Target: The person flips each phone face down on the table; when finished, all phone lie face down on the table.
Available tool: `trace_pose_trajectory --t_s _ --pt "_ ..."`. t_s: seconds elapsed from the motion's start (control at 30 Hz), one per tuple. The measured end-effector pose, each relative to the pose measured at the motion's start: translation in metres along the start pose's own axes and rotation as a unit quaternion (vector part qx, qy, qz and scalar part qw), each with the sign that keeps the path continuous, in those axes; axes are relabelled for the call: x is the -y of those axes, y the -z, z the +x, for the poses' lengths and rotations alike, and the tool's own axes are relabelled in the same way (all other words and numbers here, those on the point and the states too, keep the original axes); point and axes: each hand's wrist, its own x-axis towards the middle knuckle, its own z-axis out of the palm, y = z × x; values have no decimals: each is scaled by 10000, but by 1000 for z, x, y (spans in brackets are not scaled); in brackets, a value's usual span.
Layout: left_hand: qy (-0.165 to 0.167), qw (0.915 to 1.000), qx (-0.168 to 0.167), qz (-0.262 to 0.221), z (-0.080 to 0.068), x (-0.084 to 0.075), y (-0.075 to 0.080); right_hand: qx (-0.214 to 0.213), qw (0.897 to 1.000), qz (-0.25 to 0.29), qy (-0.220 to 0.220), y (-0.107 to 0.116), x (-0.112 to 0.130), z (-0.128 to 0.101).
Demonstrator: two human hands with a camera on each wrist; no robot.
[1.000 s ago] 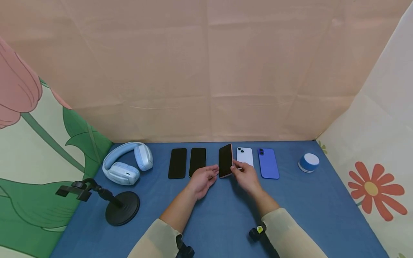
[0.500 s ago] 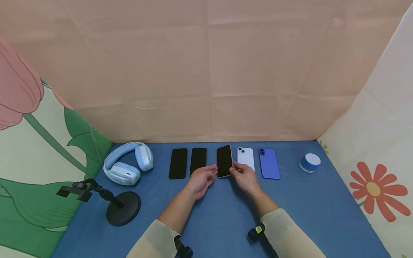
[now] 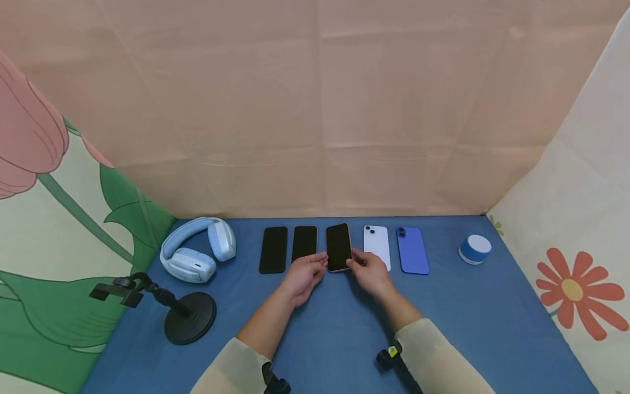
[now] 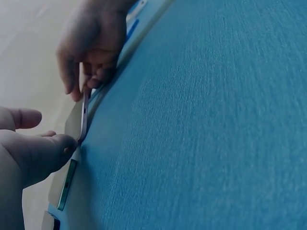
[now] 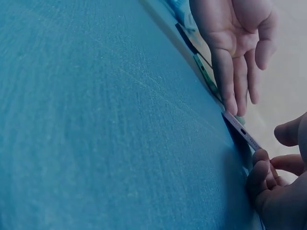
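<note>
Moving leftward and flattening out over the last second, the slim rectangular phone with a glossy black screen and pinkish rim (image 3: 338, 247) now turns its face more squarely to the head camera. Its gap to the white phone with twin camera lenses (image 3: 376, 243) has widened, while that to the black-screened phone (image 3: 304, 241) on its left has narrowed; the work in hand looks like adjusting its place and lean within the row. It sits between the two hands. The right hand (image 3: 371, 273) pinches its lower right corner (that edge seems raised off the blue cloth (image 3: 334, 339)), while the left hand (image 3: 305, 276), gripping nothing, has extended fingertips at the lower left, apparently touching.
</note>
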Motion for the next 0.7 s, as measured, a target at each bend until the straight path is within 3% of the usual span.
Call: trace_pose_trajectory --t_s 0.7 --pt "-107 9995 -61 293 -3 1 6 338 9969 -692 143 -2 3 3"
